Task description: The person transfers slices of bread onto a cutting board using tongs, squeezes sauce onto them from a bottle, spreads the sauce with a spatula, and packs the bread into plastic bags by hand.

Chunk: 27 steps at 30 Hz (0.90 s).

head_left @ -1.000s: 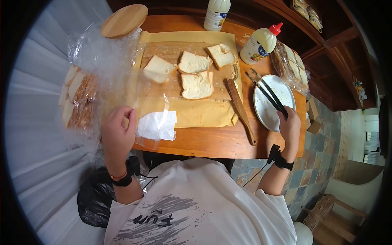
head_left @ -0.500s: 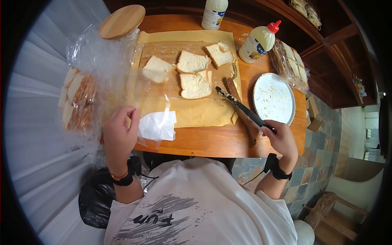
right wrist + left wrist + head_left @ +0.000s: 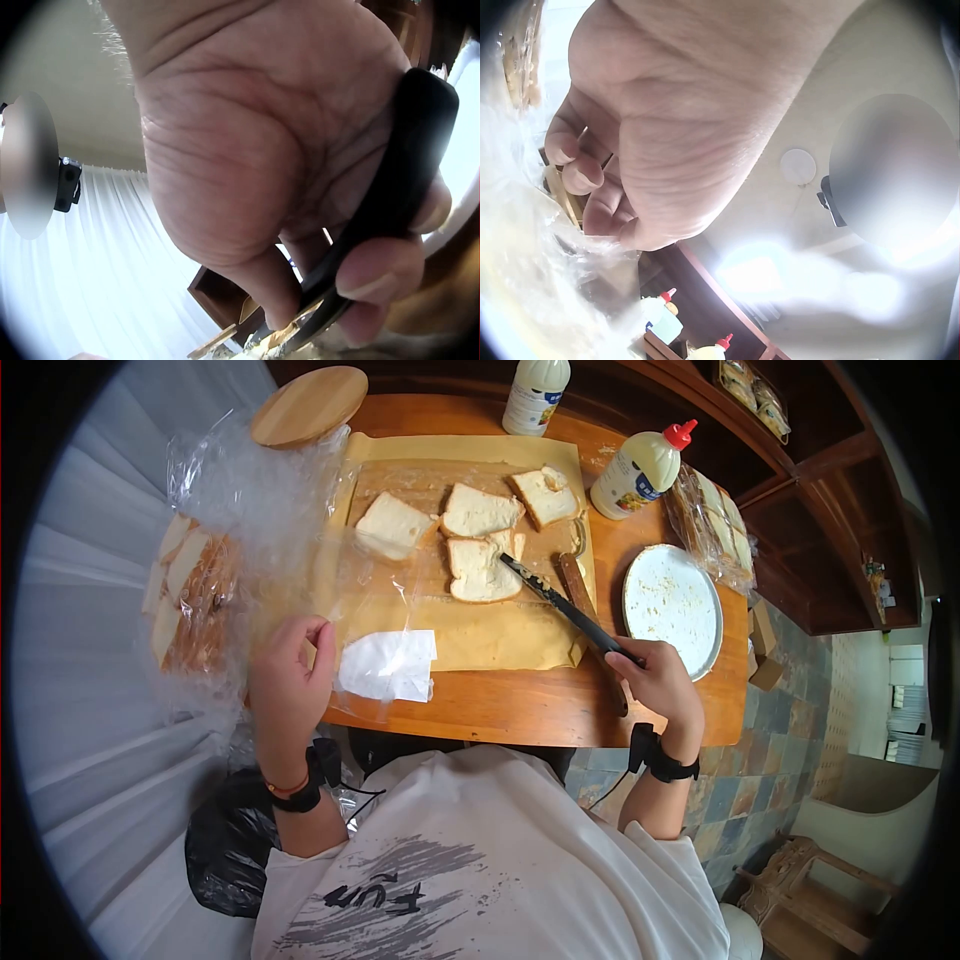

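Observation:
My right hand (image 3: 655,682) grips black tongs (image 3: 570,612), whose food-specked tips are at the upper right of the nearest bread slice (image 3: 478,572). The tongs' arms lie close together. Three more slices, one of them at the left (image 3: 393,526), lie on the brown board. In the right wrist view, the thumb and fingers of the right hand (image 3: 255,150) wrap the tongs (image 3: 405,157). My left hand (image 3: 290,675), fingers curled, pinches clear plastic film (image 3: 375,595) at the left; in the left wrist view, film (image 3: 592,251) meets the fingertips of that hand (image 3: 660,127).
A wooden-handled tool (image 3: 590,615) lies right of the slices, beside a crumb-specked white plate (image 3: 672,605). Two bottles (image 3: 636,472) stand behind. Wrapped bread (image 3: 715,525) lies at the right, more (image 3: 195,600) at the left. White paper (image 3: 387,665) is near the front edge.
The right hand has swung the tongs left from above the plate to the nearest slice, and their spread arms have come together. The left hand has hardly moved.

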Available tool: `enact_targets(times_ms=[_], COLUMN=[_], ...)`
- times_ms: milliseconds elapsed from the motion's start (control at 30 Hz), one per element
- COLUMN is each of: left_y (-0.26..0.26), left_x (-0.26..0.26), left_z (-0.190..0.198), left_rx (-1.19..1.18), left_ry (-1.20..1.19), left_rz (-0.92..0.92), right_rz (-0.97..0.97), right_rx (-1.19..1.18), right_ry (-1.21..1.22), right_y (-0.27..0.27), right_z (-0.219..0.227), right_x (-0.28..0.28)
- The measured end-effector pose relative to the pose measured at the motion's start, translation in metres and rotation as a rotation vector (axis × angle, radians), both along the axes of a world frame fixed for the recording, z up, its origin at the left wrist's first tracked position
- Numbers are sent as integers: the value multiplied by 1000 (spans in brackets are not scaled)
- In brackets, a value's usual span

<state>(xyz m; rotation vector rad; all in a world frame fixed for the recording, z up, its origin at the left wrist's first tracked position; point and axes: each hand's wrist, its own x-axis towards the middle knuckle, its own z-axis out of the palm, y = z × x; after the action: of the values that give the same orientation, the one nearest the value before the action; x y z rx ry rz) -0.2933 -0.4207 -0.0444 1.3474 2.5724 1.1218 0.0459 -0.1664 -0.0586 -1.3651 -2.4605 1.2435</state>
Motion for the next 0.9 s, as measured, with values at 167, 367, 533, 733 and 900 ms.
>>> enact_targets(times_ms=[167, 367, 533, 733, 900], left_y=[0, -2, -1, 3, 1], left_x=[0, -3, -4, 1, 1], left_z=[3, -3, -5, -2, -4], left_rx=[-19, -21, 16, 3, 25], left_ry=[-4, -27, -16, -43, -47], left_rz=[-17, 1, -38, -40, -47], right_rz=[34, 10, 27, 53, 62], right_rx=[44, 79, 106, -31, 66], right_ry=[9, -26, -44, -10, -19], right_y=[-1, 10, 15, 15, 14], right_z=[1, 6, 3, -5, 5], right_x=[-20, -4, 3, -27, -46])
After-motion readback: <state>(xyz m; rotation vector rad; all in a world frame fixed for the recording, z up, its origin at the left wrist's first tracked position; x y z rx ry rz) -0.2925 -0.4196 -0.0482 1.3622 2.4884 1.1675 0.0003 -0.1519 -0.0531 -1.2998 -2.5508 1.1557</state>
